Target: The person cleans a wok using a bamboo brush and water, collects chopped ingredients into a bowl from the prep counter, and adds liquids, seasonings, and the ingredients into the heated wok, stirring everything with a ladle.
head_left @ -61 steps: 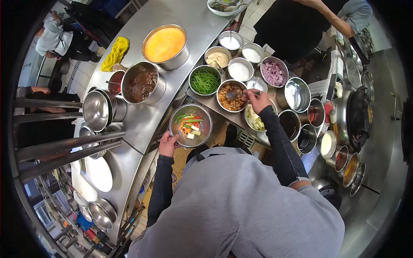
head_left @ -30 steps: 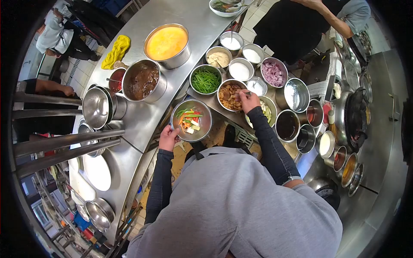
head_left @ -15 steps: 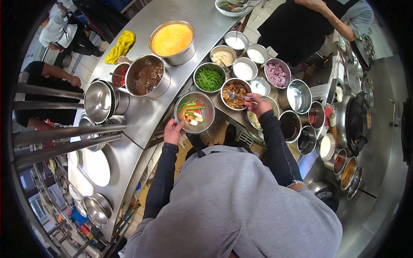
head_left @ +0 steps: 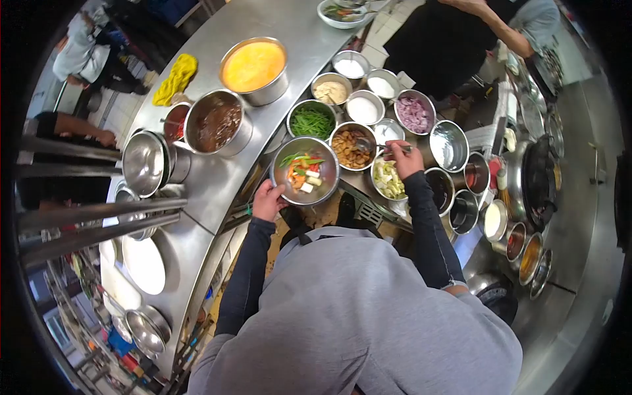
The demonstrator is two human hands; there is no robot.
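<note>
1. Currently, the left hand (head_left: 268,200) is closed on the rim of a round silver metal bowl (head_left: 329,185) at the bowl's eight o'clock, holding it off the tabletop (head_left: 209,185).
2. Closed too, the right hand (head_left: 405,160) pinches the handle of a slim silver metal spoon (head_left: 363,144). The spoon's head is over or among glossy brown chopped pieces (head_left: 346,149) in a round steel pan (head_left: 356,169); whether it is loaded, I cannot tell.
3. Already in the bowl are mixed green, orange, red and white cut vegetables (head_left: 305,176). Portioning looks partway along: the bowl is far from full and plenty of brown pieces remain in the pan, though how much is left to add cannot be judged.
4. Around that pan, bright green shredded vegetables (head_left: 313,122) sit at ten o'clock, a pan of white powder (head_left: 363,110) near twelve, purple chopped pieces (head_left: 413,113) at two, and pale yellow-green cut vegetables (head_left: 388,183) between four and five.
5. Farther out, a steel pot of yellow liquid (head_left: 254,66) stands at ten, a steel pot of dark brown sauce (head_left: 217,122) at nine, and a white oval plate (head_left: 145,264) at eight.
</note>
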